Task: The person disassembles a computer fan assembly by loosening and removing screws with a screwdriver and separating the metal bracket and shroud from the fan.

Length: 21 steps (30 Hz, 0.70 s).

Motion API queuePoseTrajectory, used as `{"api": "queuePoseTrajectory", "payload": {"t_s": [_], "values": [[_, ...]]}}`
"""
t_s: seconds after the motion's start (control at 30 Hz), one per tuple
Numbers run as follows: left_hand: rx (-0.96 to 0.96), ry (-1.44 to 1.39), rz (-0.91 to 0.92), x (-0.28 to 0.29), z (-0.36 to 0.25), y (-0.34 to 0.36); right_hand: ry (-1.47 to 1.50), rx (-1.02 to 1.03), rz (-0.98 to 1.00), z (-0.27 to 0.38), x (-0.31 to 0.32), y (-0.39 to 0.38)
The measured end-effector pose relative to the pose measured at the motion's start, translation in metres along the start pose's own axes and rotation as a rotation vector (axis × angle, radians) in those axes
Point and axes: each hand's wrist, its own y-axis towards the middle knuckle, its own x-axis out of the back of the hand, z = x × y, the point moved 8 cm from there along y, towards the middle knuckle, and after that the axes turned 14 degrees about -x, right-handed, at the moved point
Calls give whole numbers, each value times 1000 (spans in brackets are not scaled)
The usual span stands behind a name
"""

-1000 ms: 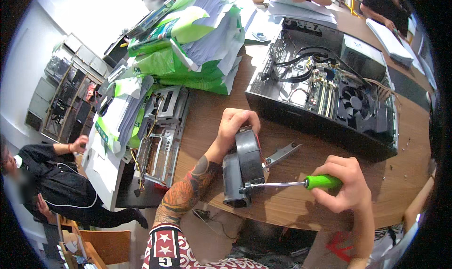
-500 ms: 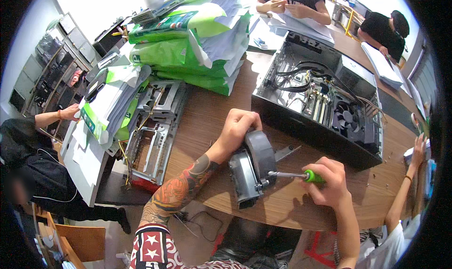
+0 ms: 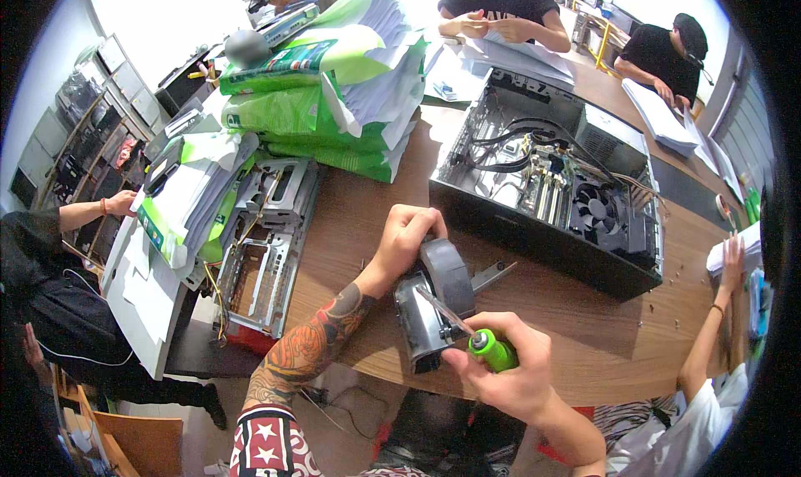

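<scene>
My left hand (image 3: 409, 237) is closed over the top of a dark grey curved housing (image 3: 449, 278), steadying it upright near the table's front edge. A shiny flat face shows on the housing's near side, and a slim metal bracket (image 3: 494, 275) sticks out to its right. In my right hand (image 3: 519, 370) is a screwdriver (image 3: 494, 351) with a green handle. Its shaft points up and left across the shiny face; whether the tip touches is unclear. My right thumb is close to the housing's lower right corner.
An opened black computer case (image 3: 551, 201) with cables and a fan stands beyond my hands. Stacked green-wrapped paper reams (image 3: 321, 118) and a bare metal chassis frame (image 3: 271, 252) lie left. Small screws (image 3: 652, 320) are scattered right. Other people sit around the table.
My right hand has moved left toward the housing, and the screwdriver has swung from pointing left at its lower side to pointing up-left across its face. My left hand keeps its hold.
</scene>
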Motion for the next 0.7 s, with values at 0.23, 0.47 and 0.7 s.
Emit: {"api": "queuePoseTrajectory", "payload": {"t_s": [0.23, 0.47, 0.7], "values": [[41, -28, -17, 1, 1, -4, -37, 80, -62, 4, 2, 0], [80, 20, -111, -2, -6, -1, -61, 75, -139, -5, 9, 9], [27, 65, -218, 9, -28, -5, -54, 47, -173, -4, 9, 9]]}}
